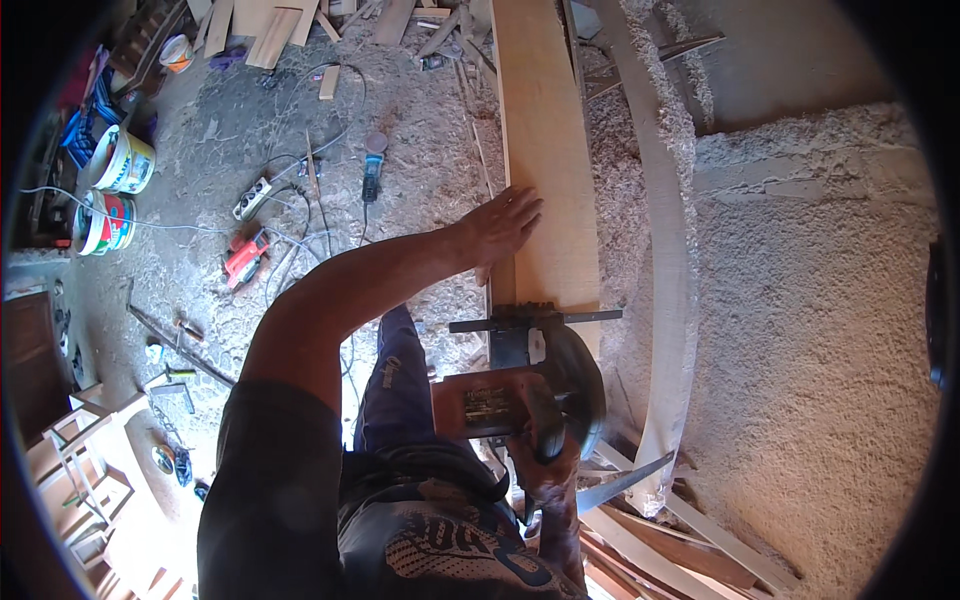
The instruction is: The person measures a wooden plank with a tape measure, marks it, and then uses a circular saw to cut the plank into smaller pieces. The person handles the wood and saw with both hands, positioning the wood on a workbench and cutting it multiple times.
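A long pale wooden board (545, 110) runs away from me. My left hand (503, 228) lies on its left edge, fingers stretched over the top face, thumb by the edge. My right hand (545, 470) is wrapped round the rear handle of a circular saw (490, 405) with a red-brown motor housing and a dark round guard. The saw sits over the near part of the board, and a dark bar (590, 316) crosses its front. Its blade's contact with the wood is hidden. A hand saw's blade (625, 486) sticks out beside my right hand.
Another long plank (665, 250) lies to the right, beside deep wood shavings (810, 330). On the left floor are an angle grinder (373, 168), a red power tool (246, 260), a power strip (252, 200) with trailing cables, and buckets (125, 160). Wooden offcuts (273, 38) lie at the back.
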Demonstrator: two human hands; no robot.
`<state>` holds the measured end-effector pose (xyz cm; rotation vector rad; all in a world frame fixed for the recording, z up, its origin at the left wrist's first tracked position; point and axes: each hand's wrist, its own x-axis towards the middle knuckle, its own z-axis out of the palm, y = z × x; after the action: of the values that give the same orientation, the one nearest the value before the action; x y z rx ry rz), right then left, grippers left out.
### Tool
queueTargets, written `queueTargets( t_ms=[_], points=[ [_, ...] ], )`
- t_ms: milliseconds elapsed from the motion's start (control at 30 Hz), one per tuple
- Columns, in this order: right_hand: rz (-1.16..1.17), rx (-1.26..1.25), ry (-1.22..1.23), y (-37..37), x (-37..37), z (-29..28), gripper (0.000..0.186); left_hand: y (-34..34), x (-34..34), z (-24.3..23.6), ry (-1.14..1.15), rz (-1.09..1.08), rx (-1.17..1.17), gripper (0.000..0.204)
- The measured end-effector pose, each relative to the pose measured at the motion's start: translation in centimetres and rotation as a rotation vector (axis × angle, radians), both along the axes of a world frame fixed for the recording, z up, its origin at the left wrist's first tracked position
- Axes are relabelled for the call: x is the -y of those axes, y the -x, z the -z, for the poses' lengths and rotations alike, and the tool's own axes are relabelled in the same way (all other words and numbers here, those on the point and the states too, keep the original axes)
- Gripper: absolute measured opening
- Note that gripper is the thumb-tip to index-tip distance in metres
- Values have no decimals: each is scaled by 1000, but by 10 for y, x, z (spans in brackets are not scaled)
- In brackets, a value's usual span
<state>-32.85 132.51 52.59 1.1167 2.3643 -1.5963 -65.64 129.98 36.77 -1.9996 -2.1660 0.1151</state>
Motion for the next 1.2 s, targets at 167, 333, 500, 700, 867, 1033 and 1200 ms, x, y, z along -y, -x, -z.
queueTargets(
  t_ms=[167, 333, 500, 700, 867, 1033, 1200],
  points=[
    [-48, -9, -20, 10, -3, 6, 29, 14, 2, 25, -105, -44, -70, 120],
    [-58, -10, -12, 23, -9, 5, 31, 22, -2, 1, -11, 23, 2, 50],
    [-79, -51, -18, 39, -12, 7, 32, 35, -3, -3, -21, 100, -6, 48],
    [-71, -7, -16, 61, -15, 3, 35, 50, -7, 17, -97, 160, 69, 50],
    [-16, -44, 55, 79, -16, 8, 22, 63, -9, 24, -136, 220, 56, 52],
    [-36, -53, 40, 96, -18, 11, 21, 63, 12, 15, -151, 21, 309, 54],
    [-50, -69, 29, 111, -24, 17, 37, 3, 86, -6, -648, -934, 1023, 46]
  ],
)
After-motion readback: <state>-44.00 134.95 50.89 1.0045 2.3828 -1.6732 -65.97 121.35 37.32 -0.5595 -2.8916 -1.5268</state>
